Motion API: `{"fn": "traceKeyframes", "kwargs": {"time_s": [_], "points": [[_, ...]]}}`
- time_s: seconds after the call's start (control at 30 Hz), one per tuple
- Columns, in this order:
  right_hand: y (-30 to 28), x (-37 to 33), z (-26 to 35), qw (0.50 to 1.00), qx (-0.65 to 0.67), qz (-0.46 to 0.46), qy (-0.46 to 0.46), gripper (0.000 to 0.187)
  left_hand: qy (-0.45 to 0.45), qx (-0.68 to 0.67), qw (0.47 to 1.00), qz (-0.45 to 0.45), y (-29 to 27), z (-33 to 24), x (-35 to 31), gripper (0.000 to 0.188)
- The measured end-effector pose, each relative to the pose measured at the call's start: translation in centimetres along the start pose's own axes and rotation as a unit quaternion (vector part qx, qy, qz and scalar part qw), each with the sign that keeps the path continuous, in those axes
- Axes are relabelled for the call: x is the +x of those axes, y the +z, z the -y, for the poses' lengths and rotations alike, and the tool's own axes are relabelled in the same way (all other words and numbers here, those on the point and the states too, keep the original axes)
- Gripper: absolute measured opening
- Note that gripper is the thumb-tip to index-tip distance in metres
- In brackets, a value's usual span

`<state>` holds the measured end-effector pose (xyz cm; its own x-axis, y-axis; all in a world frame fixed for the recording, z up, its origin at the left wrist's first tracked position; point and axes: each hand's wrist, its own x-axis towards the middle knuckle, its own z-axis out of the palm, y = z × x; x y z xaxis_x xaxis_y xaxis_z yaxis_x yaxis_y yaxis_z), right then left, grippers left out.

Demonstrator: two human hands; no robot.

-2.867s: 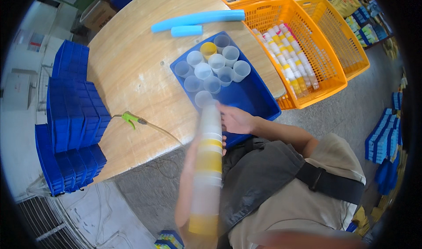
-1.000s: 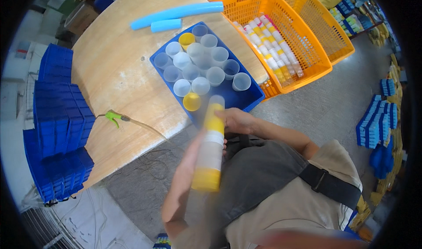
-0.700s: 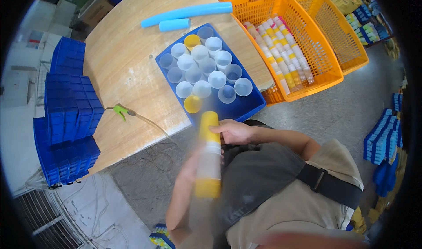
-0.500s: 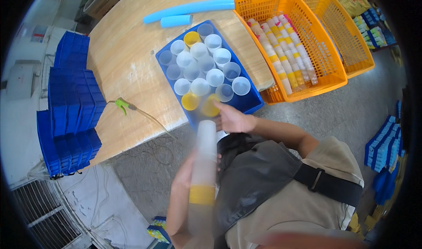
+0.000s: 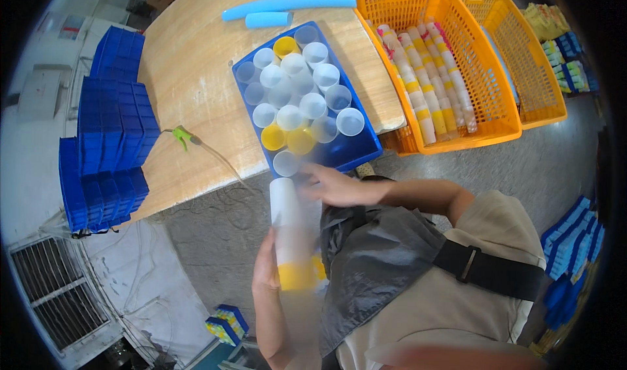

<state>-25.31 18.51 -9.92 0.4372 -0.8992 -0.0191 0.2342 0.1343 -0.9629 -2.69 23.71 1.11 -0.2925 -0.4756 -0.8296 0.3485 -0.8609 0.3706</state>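
Observation:
My left hand (image 5: 264, 265) is wrapped round a long stack of nested plastic cups (image 5: 283, 207), mostly white and translucent with a yellow band low down. The stack's lower end is blurred against my apron. My right hand (image 5: 336, 187) is beside the stack's top end, its fingers smeared by motion, so I cannot tell whether they hold anything. Just beyond is a blue tray (image 5: 353, 153) with rows of upright cups, mostly clear or white. Two yellow cups (image 5: 301, 140) stand near its front, and a translucent cup (image 5: 285, 163) stands at its near left corner.
The tray lies on a wooden table (image 5: 189, 76). Blue bins (image 5: 108, 131) are stacked at the left, near a green air gun (image 5: 181, 137) with a hose. Blue foam tubes (image 5: 287, 5) lie behind the tray. An orange crate (image 5: 473, 138) of cup stacks stands at the right.
A translucent cup now stands at the tray's near left corner. My right hand has come away from the front yellow cup toward the stack. The stack has shifted slightly left.

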Motion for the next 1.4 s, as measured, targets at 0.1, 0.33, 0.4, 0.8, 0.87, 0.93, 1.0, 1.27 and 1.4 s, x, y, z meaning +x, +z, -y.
{"fn": "traceKeyframes", "kwargs": {"time_s": [0.1, 0.33, 0.4, 0.8, 0.87, 0.93, 1.0, 1.27, 1.4], "points": [[1.4, -4.6, 2.6, 0.821, -0.526, -0.033, -0.22, 0.058, -0.005, 0.085, 0.996, 0.017, 0.6, 0.8, 0.6, 0.066], [-4.2, -4.8, 2.9, 0.773, -0.582, -0.237, -0.086, 0.047, -0.084, 0.066, 0.991, 0.08, 1.4, 0.2, 2.6, 0.067], [-4.9, -5.0, 2.6, 0.742, -0.623, -0.239, -0.065, 0.048, -0.093, 0.056, 0.994, 0.023, 1.6, -0.1, 3.5, 0.066], [-3.3, -2.3, 2.8, 0.868, -0.457, -0.126, -0.147, 0.057, -0.035, 0.053, 0.997, 0.051, 3.2, -1.4, 3.3, 0.064], [-2.8, -2.8, 3.7, 0.85, -0.479, -0.131, -0.176, 0.057, -0.022, 0.05, 0.997, 0.058, 2.8, -0.9, 2.1, 0.065], [-1.8, -2.9, 4.6, 0.813, -0.467, 0.001, -0.349, 0.05, -0.001, 0.086, 0.996, 0.032, 2.4, -0.3, 0.9, 0.066], [-1.2, -2.4, 5.0, 0.778, -0.506, 0.012, -0.373, 0.045, 0.038, 0.155, 0.985, 0.057, 1.8, 0.3, -0.5, 0.067], [-2.0, 1.2, 1.8, 0.905, -0.358, -0.191, -0.13, 0.077, 0.145, 0.098, 0.985, -0.002, -0.4, 1.6, -3.6, 0.078], [1.2, -0.1, 2.9, 0.797, -0.526, -0.03, -0.296, 0.063, 0.145, 0.114, 0.983, -0.02, -0.5, 2.2, -2.9, 0.076]]}}
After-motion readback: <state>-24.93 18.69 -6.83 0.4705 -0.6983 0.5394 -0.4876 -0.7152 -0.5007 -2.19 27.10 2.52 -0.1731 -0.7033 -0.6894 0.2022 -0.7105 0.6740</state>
